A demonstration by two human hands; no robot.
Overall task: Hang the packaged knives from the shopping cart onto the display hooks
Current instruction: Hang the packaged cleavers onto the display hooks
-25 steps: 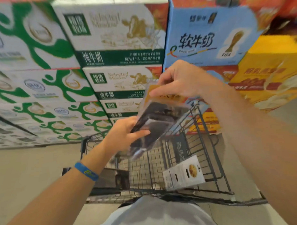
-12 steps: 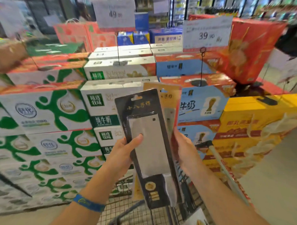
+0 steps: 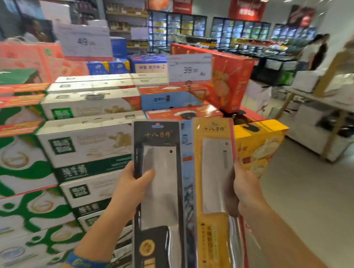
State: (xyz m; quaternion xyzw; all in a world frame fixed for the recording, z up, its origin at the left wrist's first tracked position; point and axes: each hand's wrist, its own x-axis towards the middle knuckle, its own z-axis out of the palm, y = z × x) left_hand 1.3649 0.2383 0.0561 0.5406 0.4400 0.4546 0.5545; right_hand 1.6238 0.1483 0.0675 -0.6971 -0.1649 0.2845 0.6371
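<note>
The left hand (image 3: 132, 187) pinches the black knife pack (image 3: 158, 196) by its left edge, thumb on the front. The right hand (image 3: 246, 189) holds the yellow knife pack (image 3: 214, 192) by its right edge. Both packs stand upright, side by side, in front of stacked milk boxes (image 3: 86, 149).

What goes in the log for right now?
left hand: holds black knife pack | right hand: holds yellow knife pack | packs upright, apart

Splitting the packs apart: black pack (image 3: 160, 194) in left hand (image 3: 130, 189), yellow pack (image 3: 213, 172) in right hand (image 3: 248, 189), now standing side by side, no longer overlapping. Looking up off the cart.
</note>
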